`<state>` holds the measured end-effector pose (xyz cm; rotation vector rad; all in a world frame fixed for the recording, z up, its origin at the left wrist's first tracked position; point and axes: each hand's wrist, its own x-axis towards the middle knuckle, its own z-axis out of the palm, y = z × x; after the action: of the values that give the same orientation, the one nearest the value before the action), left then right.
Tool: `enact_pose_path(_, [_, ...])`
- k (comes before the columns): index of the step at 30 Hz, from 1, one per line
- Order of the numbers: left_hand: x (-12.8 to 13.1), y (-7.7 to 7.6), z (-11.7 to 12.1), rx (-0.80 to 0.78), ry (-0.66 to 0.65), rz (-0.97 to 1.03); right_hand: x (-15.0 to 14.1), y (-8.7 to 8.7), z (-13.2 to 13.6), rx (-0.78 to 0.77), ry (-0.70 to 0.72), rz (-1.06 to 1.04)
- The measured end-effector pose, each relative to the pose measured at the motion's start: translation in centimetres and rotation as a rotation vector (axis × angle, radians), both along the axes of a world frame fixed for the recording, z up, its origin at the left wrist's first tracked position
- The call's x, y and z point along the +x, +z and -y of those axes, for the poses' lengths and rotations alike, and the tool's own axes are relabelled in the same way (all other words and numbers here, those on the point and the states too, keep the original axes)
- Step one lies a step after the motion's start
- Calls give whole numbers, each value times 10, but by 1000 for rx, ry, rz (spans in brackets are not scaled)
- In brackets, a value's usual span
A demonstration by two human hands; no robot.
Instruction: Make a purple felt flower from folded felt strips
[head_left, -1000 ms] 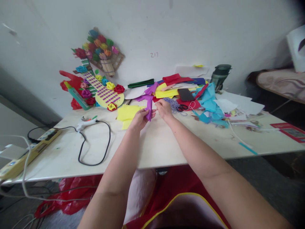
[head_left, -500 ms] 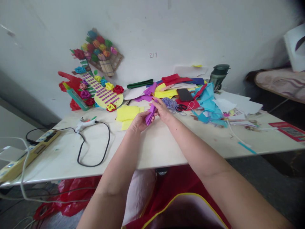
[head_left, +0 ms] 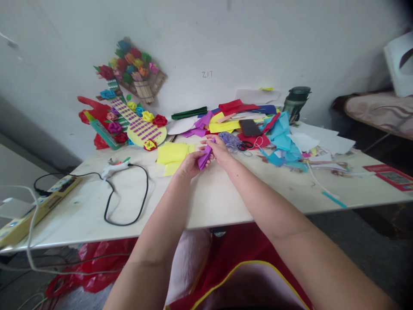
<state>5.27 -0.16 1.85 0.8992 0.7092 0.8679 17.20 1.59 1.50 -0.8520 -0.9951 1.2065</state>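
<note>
Between my hands, above the middle of the table, is a narrow folded strip of purple crepe paper [head_left: 205, 157]. My left hand [head_left: 192, 165] is closed on its lower left side, thumb along the strip. My right hand [head_left: 217, 150] grips the upper end, with fingers curled round it. Yellow crepe paper [head_left: 174, 156] lies flat on the table just left of my hands. Beyond the right hand are a tangle of lilac yarn [head_left: 229, 141] and black scissors [head_left: 246, 145], partly over red paper.
A glue gun [head_left: 114, 169] with a looped black cord lies left, near a yellow power strip [head_left: 54, 201]. Paper flowers and a yellow guitar-shaped craft [head_left: 146, 131] stand at the back left. Coloured paper, a phone [head_left: 250, 128] and a dark green bottle [head_left: 296, 104] are at the back right.
The upper end of the purple paper sits slightly lower, and my right hand's fingers have shifted a little along it. Both hands keep their hold; the table's contents look the same.
</note>
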Motion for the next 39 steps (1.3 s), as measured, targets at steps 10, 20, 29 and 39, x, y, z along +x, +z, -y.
enact_pose_path(10, [2, -2, 1, 42, 32, 14, -1, -2, -5, 36, -63, -29])
enact_pose_path(20, [-2, -1, -4, -17, 168, 154, 13, 8, -3, -28, -353, 188])
enact_pose_path(29, [2, -10, -15, 72, 422, 221, -2, 5, 3, 128, -128, 365])
enact_pose_path(39, [8, -12, -14, 106, 442, 199, -8, -11, -6, 73, -74, 392])
